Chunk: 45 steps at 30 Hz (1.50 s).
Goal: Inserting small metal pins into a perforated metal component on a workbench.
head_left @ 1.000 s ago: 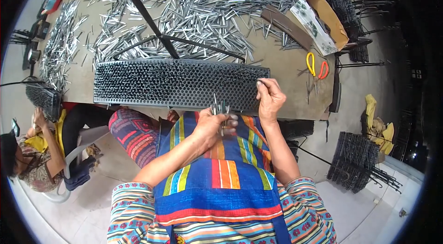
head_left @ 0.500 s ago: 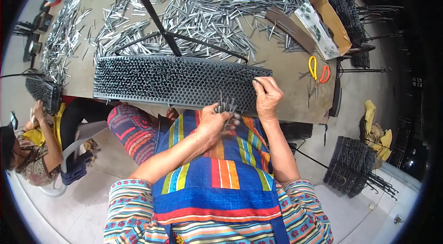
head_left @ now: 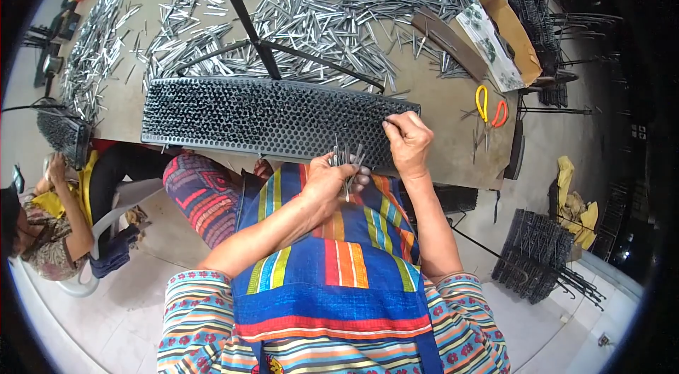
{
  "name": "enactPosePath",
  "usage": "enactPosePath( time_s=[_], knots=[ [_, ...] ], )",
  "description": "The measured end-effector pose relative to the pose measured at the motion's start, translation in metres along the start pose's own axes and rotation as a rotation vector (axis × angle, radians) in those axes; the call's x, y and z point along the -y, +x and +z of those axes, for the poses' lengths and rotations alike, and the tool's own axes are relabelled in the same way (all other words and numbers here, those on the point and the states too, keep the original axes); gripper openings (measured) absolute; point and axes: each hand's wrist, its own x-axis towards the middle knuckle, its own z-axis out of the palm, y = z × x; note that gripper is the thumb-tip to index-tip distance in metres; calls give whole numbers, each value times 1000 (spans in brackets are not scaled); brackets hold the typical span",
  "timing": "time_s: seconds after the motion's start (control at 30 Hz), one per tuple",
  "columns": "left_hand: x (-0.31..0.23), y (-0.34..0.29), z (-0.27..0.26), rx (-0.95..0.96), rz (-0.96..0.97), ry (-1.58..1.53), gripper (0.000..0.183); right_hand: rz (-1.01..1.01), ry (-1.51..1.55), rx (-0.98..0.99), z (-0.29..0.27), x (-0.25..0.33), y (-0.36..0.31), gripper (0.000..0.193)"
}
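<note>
A long black perforated rack (head_left: 283, 119) lies along the near edge of the table, many of its holes filled with dark pins, most densely toward the left. My left hand (head_left: 331, 179) is closed around a bunch of thin grey metal pins (head_left: 342, 153), just below the rack's near edge. Over the right end of the rack, my right hand (head_left: 410, 144) has thumb and fingers pinched together against the holes. Whatever sits in that pinch is too small to make out.
Loose metal strips (head_left: 283, 20) cover much of the table (head_left: 424, 94). To the right are scissors (head_left: 488, 108) with yellow and red handles, a brown bar (head_left: 450, 41) and an opened cardboard box (head_left: 513, 45). A black frame rod (head_left: 237, 2) rises from the rack. Another person (head_left: 64, 218) works at left.
My right hand has shifted slightly down and stays pinched at the rack's right end. The left hand keeps its bunch of pins, a few now fanned differently. The rack has tilted slightly.
</note>
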Motion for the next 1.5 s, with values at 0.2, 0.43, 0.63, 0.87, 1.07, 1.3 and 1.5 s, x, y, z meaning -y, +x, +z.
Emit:
enactPosePath(
  time_s=[0.2, 0.43, 0.63, 0.87, 1.07, 1.3, 1.5],
  knots=[
    [0, 0, 0, 0, -10, -31, 17, 109, 15, 26, 0, 10, -12, 6],
    [-2, -3, 2, 15, 11, -23, 13, 701, 831, 465, -3, 25, -44, 10],
    [-3, -8, 1, 70, -21, 34, 14, 857, 878, 430, -1, 15, -46, 5],
    [8, -10, -17, 81, -106, -9, 16, 637, 732, 6, 3, 21, -24, 5],
    [15, -19, -26, 300, -115, 227, 24, 138, 345, -47, 20, 8, -12, 8],
    [13, -23, -30, 198, -55, 359, 25, 98, 174, 11, 20, 22, -9, 9],
    [10, -15, -28, 151, -3, 286, 18, -5, 108, 12, 22, 19, -5, 9]
  ],
)
